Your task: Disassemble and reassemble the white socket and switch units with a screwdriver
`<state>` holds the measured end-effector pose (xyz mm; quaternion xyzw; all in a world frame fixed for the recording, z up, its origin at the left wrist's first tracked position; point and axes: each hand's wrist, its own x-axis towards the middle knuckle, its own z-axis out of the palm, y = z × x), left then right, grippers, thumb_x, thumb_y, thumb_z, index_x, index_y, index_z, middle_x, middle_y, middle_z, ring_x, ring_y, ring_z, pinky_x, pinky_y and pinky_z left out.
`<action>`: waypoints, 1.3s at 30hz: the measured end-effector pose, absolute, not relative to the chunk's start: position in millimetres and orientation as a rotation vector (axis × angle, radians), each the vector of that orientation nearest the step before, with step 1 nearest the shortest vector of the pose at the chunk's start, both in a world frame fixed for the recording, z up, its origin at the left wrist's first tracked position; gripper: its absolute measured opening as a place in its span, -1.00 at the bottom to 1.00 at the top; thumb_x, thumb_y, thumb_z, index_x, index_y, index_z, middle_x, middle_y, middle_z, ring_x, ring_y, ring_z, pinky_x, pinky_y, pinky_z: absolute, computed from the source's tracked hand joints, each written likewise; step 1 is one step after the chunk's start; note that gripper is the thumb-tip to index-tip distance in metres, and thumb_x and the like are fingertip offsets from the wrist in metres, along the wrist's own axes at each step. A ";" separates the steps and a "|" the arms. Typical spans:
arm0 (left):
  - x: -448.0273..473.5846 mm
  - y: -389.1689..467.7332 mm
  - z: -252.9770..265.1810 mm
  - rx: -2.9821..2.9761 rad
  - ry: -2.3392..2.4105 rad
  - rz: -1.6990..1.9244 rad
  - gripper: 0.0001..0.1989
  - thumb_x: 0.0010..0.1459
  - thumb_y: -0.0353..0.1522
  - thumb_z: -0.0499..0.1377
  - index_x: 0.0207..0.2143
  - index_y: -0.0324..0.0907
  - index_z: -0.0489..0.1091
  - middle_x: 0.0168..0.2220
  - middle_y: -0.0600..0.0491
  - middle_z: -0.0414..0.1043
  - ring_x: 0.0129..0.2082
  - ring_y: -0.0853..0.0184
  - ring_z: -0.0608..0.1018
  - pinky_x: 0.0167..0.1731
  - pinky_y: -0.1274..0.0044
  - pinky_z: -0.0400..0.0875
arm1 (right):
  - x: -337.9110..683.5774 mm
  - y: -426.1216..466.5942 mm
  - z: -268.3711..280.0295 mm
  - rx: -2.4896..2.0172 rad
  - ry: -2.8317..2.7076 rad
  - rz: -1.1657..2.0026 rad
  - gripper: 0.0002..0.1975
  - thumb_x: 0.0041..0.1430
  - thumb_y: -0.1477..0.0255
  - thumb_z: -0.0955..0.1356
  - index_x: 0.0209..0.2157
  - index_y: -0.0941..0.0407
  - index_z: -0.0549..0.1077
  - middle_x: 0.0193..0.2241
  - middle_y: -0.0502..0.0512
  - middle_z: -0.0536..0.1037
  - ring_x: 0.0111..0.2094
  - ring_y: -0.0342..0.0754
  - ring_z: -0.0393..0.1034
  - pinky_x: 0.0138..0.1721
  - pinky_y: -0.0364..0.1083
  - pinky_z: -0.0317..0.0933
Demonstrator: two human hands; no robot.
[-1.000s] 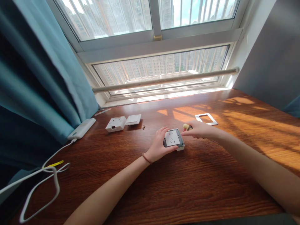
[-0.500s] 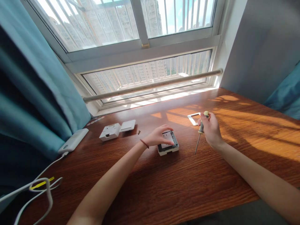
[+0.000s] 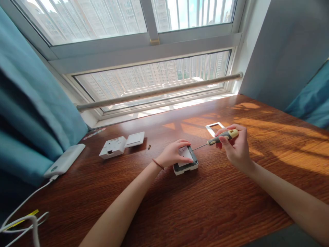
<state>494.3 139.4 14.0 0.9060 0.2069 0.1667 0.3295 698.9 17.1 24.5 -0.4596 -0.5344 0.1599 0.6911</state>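
Observation:
A wall socket [image 3: 184, 158] with a white face and grey frame sits in a white box on the wooden table. My left hand [image 3: 175, 153] grips it from the left, thumb on the near side and fingers on the far side, covering part of the face. In my right hand [image 3: 238, 145] is a screwdriver [image 3: 222, 137] with a grey and yellow handle. Its shaft points left, and the tip is at the socket's right edge; whether it sits in a screw I cannot tell. Behind my right hand lies a white rectangular frame [image 3: 211, 130].
Left of the socket lie small screws [image 3: 149, 147], a white switch plate [image 3: 135, 139] and a white mounting box [image 3: 112, 147]. A white power bank [image 3: 65, 159] with a cable [image 3: 28, 201] is by the blue curtain [image 3: 38, 92]. The window [image 3: 154, 75] borders the table's far side.
My right hand has turned the screwdriver from pointing down to pointing left, bringing its tip to the socket's right edge. My left hand stays on the socket. The view has shifted slightly.

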 end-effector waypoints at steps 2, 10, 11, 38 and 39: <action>494.0 139.3 13.1 2.355 0.557 0.428 -0.41 -0.17 -0.14 0.32 -0.04 -0.11 0.37 -0.02 -0.03 0.37 -0.04 0.16 0.42 0.01 0.41 0.28 | 698.3 17.2 24.2 -1.020 -1.212 0.372 -0.70 0.13 0.35 0.33 -0.20 0.01 0.08 -0.37 -0.03 0.42 -0.59 -0.19 0.33 -0.56 -0.15 0.24; 493.3 138.9 9.6 2.344 0.577 0.446 -0.41 -0.17 -0.11 0.31 -0.05 -0.11 0.39 -0.01 -0.01 0.38 -0.04 0.17 0.44 -0.01 0.43 0.30 | 695.9 16.8 22.4 -1.029 -1.235 0.394 -0.72 0.14 0.38 0.32 -0.20 0.01 0.09 -0.36 -0.03 0.41 -0.58 -0.19 0.33 -0.56 -0.14 0.24; 493.3 138.8 9.4 2.346 0.582 0.445 -0.41 -0.17 -0.11 0.31 -0.05 -0.11 0.39 0.00 -0.01 0.38 -0.05 0.17 0.44 -0.01 0.43 0.30 | 696.0 16.7 22.3 -1.027 -1.236 0.382 -0.71 0.14 0.37 0.32 -0.20 0.01 0.09 -0.35 -0.03 0.42 -0.58 -0.20 0.33 -0.56 -0.14 0.24; 490.4 137.0 0.3 2.331 0.606 0.507 -0.38 -0.14 -0.07 0.28 -0.01 -0.12 0.35 0.00 0.02 0.40 -0.03 0.21 0.44 0.01 0.48 0.28 | 680.5 62.9 95.2 -0.972 -1.775 0.557 -0.60 0.05 0.51 0.33 -0.05 0.06 0.22 -0.23 0.06 0.43 -0.24 -0.06 0.43 -0.19 0.00 0.34; 490.3 137.0 -0.1 2.327 0.606 0.505 -0.38 -0.14 -0.08 0.28 -0.01 -0.12 0.35 0.00 0.02 0.40 -0.03 0.21 0.44 0.01 0.49 0.28 | 678.8 62.3 94.0 -0.989 -1.816 0.447 -0.60 0.05 0.51 0.33 -0.05 0.06 0.22 -0.22 0.08 0.44 -0.21 -0.05 0.41 -0.17 0.00 0.33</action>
